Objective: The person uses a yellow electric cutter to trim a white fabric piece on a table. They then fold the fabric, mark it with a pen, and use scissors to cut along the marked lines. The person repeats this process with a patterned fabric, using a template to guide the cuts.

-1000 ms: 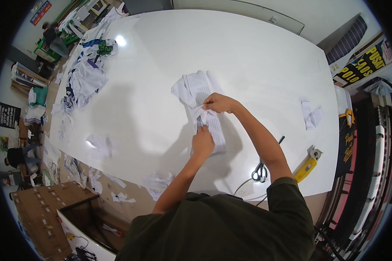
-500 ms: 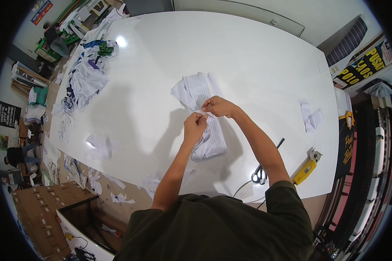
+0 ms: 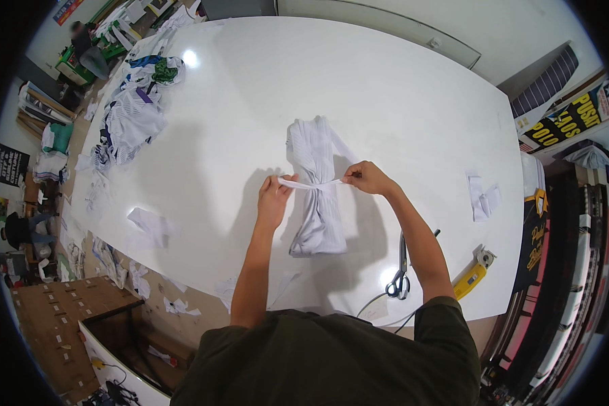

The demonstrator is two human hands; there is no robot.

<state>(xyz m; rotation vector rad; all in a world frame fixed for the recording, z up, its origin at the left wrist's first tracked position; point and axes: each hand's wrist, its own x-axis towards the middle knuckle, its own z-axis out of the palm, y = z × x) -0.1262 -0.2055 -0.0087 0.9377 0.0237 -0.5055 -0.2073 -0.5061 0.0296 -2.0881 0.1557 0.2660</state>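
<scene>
A long bundle of white striped fabric (image 3: 320, 220) lies in the middle of the white table (image 3: 237, 88). A narrow white fabric strip (image 3: 298, 183) crosses over it and cinches its waist, so both ends of the bundle flare out. My left hand (image 3: 272, 203) is closed on one end of the strip, just left of the bundle. On the right side, my right hand (image 3: 371, 180) pinches the other end. Between my hands the strip is stretched nearly straight, with a crossing or knot over the bundle's middle; which of the two I cannot tell.
Scissors (image 3: 399, 284) and a yellow electric cutter (image 3: 472, 279) lie by my right arm. White scraps (image 3: 483, 199) rest at the right, another scrap (image 3: 150, 227) at the left. A heap of striped fabric (image 3: 132, 125) covers the far left. A person (image 3: 88, 51) is beyond it.
My hands have moved apart from close together over the bundle, pulling the strip taut. The bundle's middle is now squeezed narrow, and its far end has drawn in.
</scene>
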